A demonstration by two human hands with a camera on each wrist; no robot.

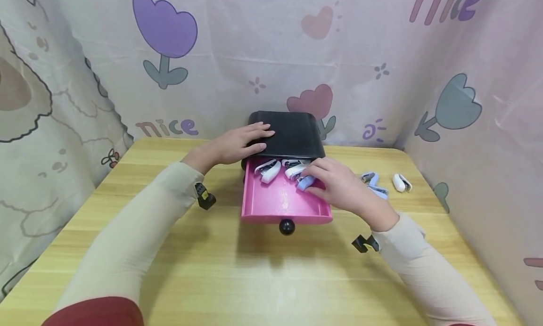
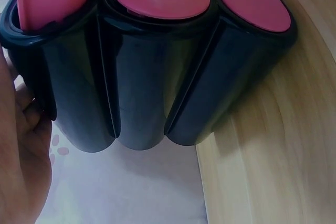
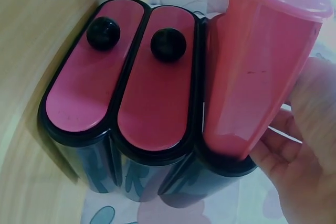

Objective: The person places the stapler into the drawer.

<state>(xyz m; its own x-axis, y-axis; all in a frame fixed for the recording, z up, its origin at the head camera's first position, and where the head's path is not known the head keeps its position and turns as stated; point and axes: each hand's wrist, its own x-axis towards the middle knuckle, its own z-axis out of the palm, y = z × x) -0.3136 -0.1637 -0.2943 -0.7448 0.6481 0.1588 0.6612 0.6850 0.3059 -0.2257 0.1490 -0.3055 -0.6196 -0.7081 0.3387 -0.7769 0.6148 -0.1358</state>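
Observation:
A black cabinet [image 1: 292, 135] stands at the back of the table, its top pink drawer [image 1: 275, 207] pulled out by a round black knob [image 1: 287, 227]. My left hand [image 1: 237, 144] rests on the cabinet's top with its fingers extended. Over the drawer's right side, my right hand [image 1: 339, 184] pinches a small light-blue stapler [image 1: 305, 183]. White mini staplers [image 1: 271, 172] lie toward the back of the drawer. In the right wrist view, the open drawer [image 3: 262, 72] hides the stapler, and two lower drawers [image 3: 157, 98] are closed.
Light-blue mini staplers [image 1: 379, 191] lie on the wooden table [image 1: 280, 283] to the right of the cabinet, partly behind my right hand. A white mini stapler [image 1: 401, 183] lies farther right. Patterned curtain [image 1: 237, 48] hangs behind and at both sides.

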